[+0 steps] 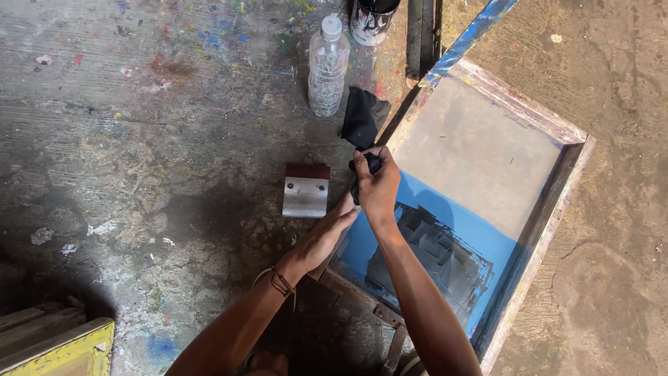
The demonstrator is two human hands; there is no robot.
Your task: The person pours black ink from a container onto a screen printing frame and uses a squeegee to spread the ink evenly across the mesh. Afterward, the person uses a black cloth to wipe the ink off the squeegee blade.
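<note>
The right hand (378,184) clenches a soft, light black rag (363,120) trailing toward twelve o'clock, easiest held bunched, while the left hand (325,237) lies flat and unclenched on the stiff wooden screen frame (570,188).

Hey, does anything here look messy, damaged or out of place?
The floor is speckled with dried paint. The wooden frame has worn, stained edges, and its screen carries a patchy dark smear. The right hand grips a black cloth.

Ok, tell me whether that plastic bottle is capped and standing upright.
Capped and upright: the plastic bottle stands on the paint-spattered floor with its white cap on top. Whether it holds anything, cannot tell.
</note>
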